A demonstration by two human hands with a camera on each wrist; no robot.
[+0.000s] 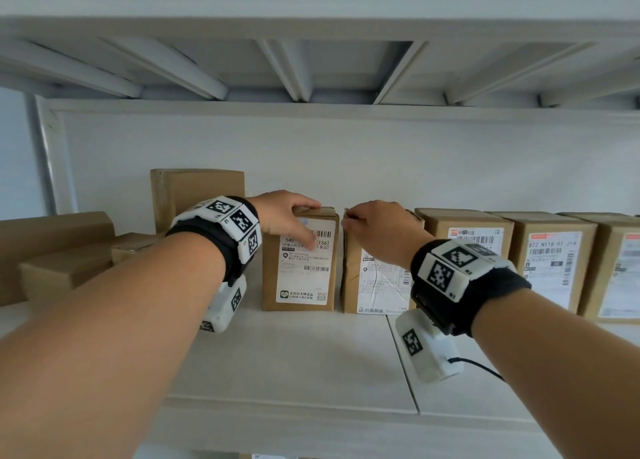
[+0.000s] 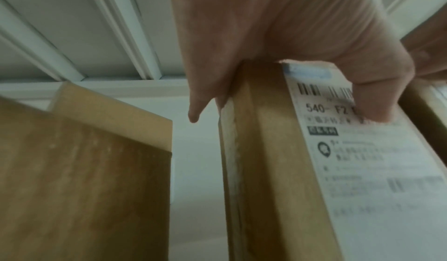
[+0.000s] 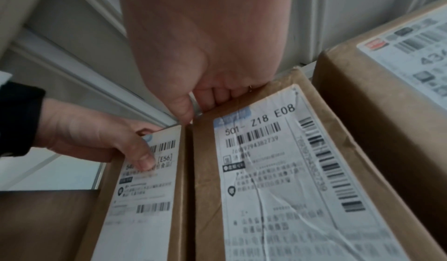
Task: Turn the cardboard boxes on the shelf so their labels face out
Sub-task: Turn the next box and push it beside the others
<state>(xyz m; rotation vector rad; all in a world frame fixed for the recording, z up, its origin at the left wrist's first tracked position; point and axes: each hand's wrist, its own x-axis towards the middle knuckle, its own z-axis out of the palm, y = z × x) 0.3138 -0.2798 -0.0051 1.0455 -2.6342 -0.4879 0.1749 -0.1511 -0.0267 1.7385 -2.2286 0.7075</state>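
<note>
Two upright cardboard boxes stand side by side on the white shelf point(image 1: 294, 354), both with white labels facing me. My left hand point(image 1: 292, 216) grips the top of the left box point(image 1: 301, 278), fingers over its top and thumb pressed on the label. The left wrist view shows that thumb point(image 2: 372, 108) on the label of this box point(image 2: 266, 169). My right hand point(image 1: 374, 226) holds the top front edge of the right box point(image 1: 377, 292), whose label is creased. In the right wrist view its fingers point(image 3: 217, 98) curl over the box point(image 3: 278, 169) beside the left box point(image 3: 145, 198).
Three more boxes with labels facing out stand in a row to the right point(image 1: 550, 268). Left of my hands are a tall plain box point(image 1: 197, 195) at the back and flat plain boxes point(image 1: 62, 261). The upper shelf's underside point(image 1: 311, 70) hangs close above.
</note>
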